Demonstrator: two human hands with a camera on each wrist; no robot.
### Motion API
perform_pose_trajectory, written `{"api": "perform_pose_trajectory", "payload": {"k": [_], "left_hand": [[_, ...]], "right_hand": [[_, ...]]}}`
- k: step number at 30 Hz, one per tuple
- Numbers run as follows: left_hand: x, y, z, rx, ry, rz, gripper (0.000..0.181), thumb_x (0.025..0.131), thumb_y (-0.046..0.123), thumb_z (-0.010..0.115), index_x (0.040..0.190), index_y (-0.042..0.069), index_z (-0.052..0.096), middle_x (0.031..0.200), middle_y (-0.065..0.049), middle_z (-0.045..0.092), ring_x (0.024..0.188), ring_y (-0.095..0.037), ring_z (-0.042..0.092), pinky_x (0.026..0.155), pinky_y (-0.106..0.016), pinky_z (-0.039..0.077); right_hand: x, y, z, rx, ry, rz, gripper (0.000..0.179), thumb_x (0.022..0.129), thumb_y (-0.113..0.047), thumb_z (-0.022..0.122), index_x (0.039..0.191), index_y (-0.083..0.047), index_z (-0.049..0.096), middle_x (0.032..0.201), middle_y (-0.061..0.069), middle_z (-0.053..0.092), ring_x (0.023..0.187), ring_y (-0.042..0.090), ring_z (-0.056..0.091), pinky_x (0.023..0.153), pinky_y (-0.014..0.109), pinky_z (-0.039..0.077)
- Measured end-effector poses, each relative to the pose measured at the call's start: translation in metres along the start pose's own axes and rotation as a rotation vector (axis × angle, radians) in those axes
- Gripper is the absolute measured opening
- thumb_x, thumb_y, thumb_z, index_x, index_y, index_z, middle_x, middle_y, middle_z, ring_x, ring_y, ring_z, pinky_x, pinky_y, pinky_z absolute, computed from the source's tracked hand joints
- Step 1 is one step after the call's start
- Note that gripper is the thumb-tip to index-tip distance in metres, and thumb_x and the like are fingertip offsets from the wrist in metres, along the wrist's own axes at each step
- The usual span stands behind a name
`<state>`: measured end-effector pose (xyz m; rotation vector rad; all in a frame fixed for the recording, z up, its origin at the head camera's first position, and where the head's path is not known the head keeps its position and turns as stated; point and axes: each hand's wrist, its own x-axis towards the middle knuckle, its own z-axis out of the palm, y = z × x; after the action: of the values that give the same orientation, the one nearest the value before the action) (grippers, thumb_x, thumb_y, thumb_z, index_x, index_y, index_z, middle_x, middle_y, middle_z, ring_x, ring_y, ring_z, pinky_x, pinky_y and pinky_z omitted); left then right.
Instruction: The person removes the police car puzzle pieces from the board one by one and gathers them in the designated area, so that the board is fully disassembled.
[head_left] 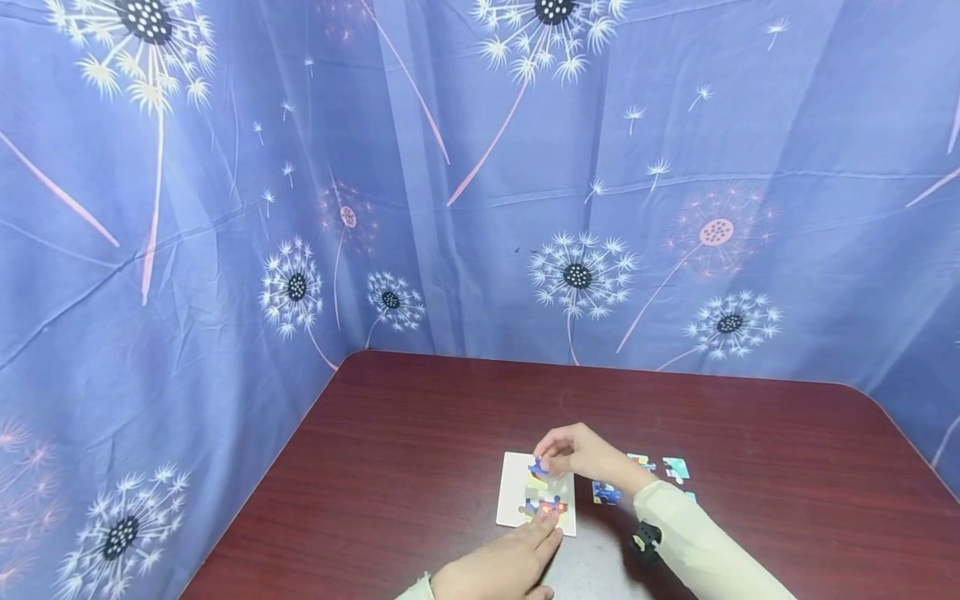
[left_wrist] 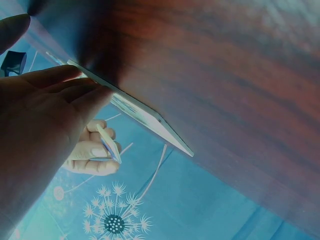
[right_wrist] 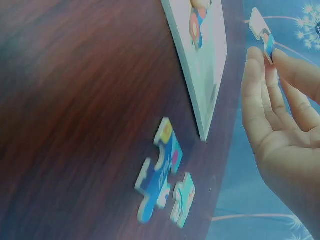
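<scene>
My right hand (head_left: 576, 454) pinches a jigsaw piece (right_wrist: 263, 34) between thumb and fingertips, above the far part of a white puzzle board (head_left: 512, 492). Blue and yellow show on that piece in the head view. The fingers of my left hand (head_left: 504, 558) lie straight across the near edge of the board, their tips at a colourful jigsaw piece (head_left: 553, 506) set on it. In the left wrist view the left fingertips (left_wrist: 102, 95) rest at the board's edge, and the right hand (left_wrist: 92, 152) holds its piece beyond.
To the right of the board, partly behind the right forearm, several loose jigsaw pieces (head_left: 606, 492) lie on the dark red wooden table (head_left: 390, 467). A black device (head_left: 646, 540) is strapped at the right wrist. A blue dandelion-print curtain (head_left: 465, 275) hangs behind the table.
</scene>
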<state>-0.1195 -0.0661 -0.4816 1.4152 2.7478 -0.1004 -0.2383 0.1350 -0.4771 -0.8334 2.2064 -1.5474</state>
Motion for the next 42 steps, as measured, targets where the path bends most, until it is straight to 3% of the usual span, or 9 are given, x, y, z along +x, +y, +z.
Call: {"api": "perform_pose_trajectory", "payload": {"k": [5, 11, 16, 24, 35, 42], "left_hand": [[0.000, -0.001, 0.001, 0.020, 0.020, 0.010, 0.064, 0.092, 0.041, 0.060, 0.141, 0.001, 0.045, 0.150, -0.014, 0.037, 0.140, -0.020, 0.032, 0.110, -0.025, 0.032], [0.000, -0.001, 0.001, 0.032, 0.023, 0.017, 0.064, 0.092, 0.040, 0.060, 0.140, 0.001, 0.046, 0.150, -0.015, 0.038, 0.140, -0.021, 0.033, 0.109, -0.024, 0.032], [0.001, -0.001, 0.002, 0.033, 0.023, 0.022, 0.064, 0.092, 0.041, 0.059, 0.140, 0.001, 0.046, 0.150, -0.015, 0.037, 0.140, -0.022, 0.032, 0.110, -0.025, 0.032], [0.001, -0.002, 0.002, 0.026, 0.013, 0.024, 0.064, 0.093, 0.041, 0.058, 0.141, 0.001, 0.045, 0.150, -0.016, 0.037, 0.141, -0.022, 0.031, 0.110, -0.026, 0.031], [0.000, -0.001, -0.001, -0.010, -0.007, 0.007, 0.064, 0.094, 0.041, 0.057, 0.142, 0.001, 0.043, 0.152, -0.015, 0.034, 0.142, -0.021, 0.028, 0.111, -0.026, 0.030], [-0.002, 0.000, -0.006, -0.012, 0.000, 0.020, 0.062, 0.094, 0.039, 0.058, 0.141, 0.000, 0.045, 0.150, -0.017, 0.036, 0.141, -0.023, 0.031, 0.110, -0.027, 0.032]], "right_hand": [[-0.008, 0.001, -0.007, 0.024, 0.015, 0.016, 0.015, 0.089, 0.002, 0.062, 0.101, 0.010, 0.065, 0.086, 0.018, 0.069, 0.074, 0.018, 0.066, 0.067, 0.037, 0.058], [-0.021, 0.001, -0.016, 0.038, 0.030, 0.075, 0.016, 0.091, -0.002, 0.063, 0.103, 0.008, 0.065, 0.089, 0.019, 0.069, 0.074, 0.027, 0.067, 0.066, 0.044, 0.058], [-0.032, 0.001, -0.025, 0.016, 0.047, 0.084, 0.017, 0.090, -0.002, 0.064, 0.103, 0.008, 0.065, 0.088, 0.020, 0.069, 0.074, 0.031, 0.068, 0.066, 0.045, 0.058], [-0.052, 0.010, -0.037, 0.007, 0.056, 0.096, 0.021, 0.090, -0.005, 0.064, 0.105, 0.010, 0.064, 0.087, 0.017, 0.069, 0.075, 0.026, 0.068, 0.068, 0.038, 0.058], [-0.079, 0.017, -0.043, 0.085, -0.006, -0.009, 0.023, 0.089, 0.004, 0.061, 0.106, 0.019, 0.058, 0.086, 0.028, 0.065, 0.073, 0.015, 0.065, 0.065, 0.036, 0.058], [-0.091, 0.020, -0.040, 0.089, -0.044, -0.017, 0.023, 0.085, 0.009, 0.059, 0.107, 0.018, 0.058, 0.089, 0.024, 0.066, 0.072, 0.015, 0.065, 0.058, 0.035, 0.057]]}}
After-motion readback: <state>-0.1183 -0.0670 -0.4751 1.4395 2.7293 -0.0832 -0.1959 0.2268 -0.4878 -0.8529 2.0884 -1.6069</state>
